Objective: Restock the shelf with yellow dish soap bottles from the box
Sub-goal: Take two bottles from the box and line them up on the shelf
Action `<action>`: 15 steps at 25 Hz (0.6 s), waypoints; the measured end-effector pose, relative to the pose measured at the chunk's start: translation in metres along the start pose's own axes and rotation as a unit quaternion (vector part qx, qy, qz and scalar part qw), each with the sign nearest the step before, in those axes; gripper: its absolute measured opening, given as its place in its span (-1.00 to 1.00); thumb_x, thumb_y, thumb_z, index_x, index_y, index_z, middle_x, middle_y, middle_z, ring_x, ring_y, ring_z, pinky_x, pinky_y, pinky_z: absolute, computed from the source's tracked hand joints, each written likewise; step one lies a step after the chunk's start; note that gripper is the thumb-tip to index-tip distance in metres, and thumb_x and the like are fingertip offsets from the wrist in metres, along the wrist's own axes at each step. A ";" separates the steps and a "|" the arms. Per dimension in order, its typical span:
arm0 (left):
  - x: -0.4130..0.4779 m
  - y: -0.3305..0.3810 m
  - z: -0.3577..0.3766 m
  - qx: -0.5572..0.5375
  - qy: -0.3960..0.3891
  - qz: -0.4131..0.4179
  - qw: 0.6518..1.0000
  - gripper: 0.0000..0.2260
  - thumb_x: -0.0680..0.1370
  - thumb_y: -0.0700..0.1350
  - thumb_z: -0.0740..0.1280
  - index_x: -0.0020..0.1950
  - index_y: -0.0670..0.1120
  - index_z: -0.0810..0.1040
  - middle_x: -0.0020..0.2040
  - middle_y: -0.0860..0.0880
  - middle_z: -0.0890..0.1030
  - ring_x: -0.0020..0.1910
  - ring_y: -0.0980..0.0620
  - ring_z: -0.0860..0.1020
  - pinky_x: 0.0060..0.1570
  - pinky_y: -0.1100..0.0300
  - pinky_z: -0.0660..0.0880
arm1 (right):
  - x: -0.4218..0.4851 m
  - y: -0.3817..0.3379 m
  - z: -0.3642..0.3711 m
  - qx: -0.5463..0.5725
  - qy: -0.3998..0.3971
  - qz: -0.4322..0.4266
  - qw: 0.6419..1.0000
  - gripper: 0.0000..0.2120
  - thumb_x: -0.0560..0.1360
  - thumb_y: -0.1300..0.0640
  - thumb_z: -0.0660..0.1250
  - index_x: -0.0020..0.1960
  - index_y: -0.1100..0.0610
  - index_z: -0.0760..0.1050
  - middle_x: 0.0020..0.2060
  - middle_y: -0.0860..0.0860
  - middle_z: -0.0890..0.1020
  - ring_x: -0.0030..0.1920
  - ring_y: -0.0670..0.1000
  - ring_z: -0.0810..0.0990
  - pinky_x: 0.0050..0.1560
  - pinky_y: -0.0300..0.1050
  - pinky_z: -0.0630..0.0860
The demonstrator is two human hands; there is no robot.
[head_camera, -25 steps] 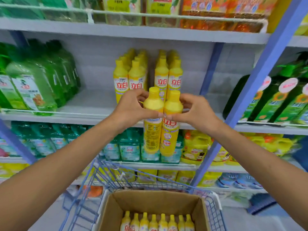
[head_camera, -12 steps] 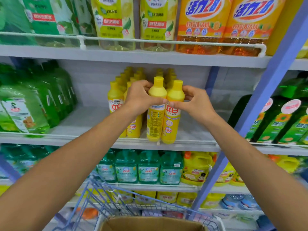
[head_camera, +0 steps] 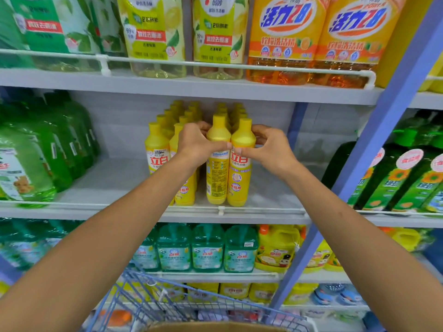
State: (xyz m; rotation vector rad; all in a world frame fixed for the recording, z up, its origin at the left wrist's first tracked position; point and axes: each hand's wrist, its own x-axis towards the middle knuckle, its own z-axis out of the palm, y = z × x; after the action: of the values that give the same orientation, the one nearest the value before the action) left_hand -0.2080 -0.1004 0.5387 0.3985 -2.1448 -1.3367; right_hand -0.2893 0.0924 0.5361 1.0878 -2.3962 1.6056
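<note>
- The left hand (head_camera: 195,146) is pinching the shoulder of the left bottle (head_camera: 217,173), thumb in front and fingers curling behind the neck; the right hand (head_camera: 268,149) is clamping the right bottle (head_camera: 241,178) the same way, thumbs nearly meeting
- Both yellow bottles are standing upright and touching, their bases seemingly resting on the shelf (head_camera: 268,200) just behind its front rail (head_camera: 221,210)
- Stocked bottles (head_camera: 157,149) are lining up just left of the grip and behind it
- Pushing back from so high up could be tipping the pair or toppling the rows behind; the left bottle is also showing its back label
- A second ago the pair was hanging lower, over the cart (head_camera: 143,295); the box (head_camera: 215,329) is now barely showing at the bottom edge
</note>
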 end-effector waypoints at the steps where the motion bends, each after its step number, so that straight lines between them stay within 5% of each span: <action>1: 0.001 -0.002 0.002 0.004 -0.001 0.002 1.000 -0.35 0.15 0.07 0.70 0.14 -0.13 0.64 -0.02 -0.04 0.69 -0.03 0.02 0.67 0.01 -0.03 0.65 | -0.001 0.003 0.001 0.003 -0.001 0.002 1.000 -0.37 0.31 -0.01 0.65 0.31 0.14 0.57 0.12 0.00 0.71 0.13 0.01 0.68 0.23 0.08 0.61; 6: -0.006 -0.015 0.017 0.014 -0.008 -0.008 1.000 -0.36 0.18 0.03 0.71 0.19 -0.13 0.63 -0.01 -0.04 0.71 -0.05 0.03 0.68 0.02 -0.02 0.65 | -0.011 0.017 0.007 0.018 -0.001 0.022 1.000 -0.45 0.36 0.13 0.63 0.30 0.14 0.57 0.12 0.02 0.71 0.12 0.01 0.69 0.24 0.06 0.61; 15: -0.026 -0.038 0.020 0.022 -0.012 0.030 0.999 -0.47 0.30 0.06 0.65 0.17 -0.09 0.58 0.04 0.00 0.70 -0.01 0.08 0.66 0.00 0.09 0.64 | -0.025 0.037 0.021 0.055 0.048 0.041 0.996 -0.35 0.36 -0.04 0.60 0.39 0.09 0.50 0.18 -0.02 0.68 0.16 -0.06 0.68 0.21 -0.02 0.63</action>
State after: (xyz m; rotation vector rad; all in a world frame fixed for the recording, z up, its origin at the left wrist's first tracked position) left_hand -0.2009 -0.0896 0.4903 0.3355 -2.1914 -1.2681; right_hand -0.2854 0.0958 0.4874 0.9147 -2.3447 1.7913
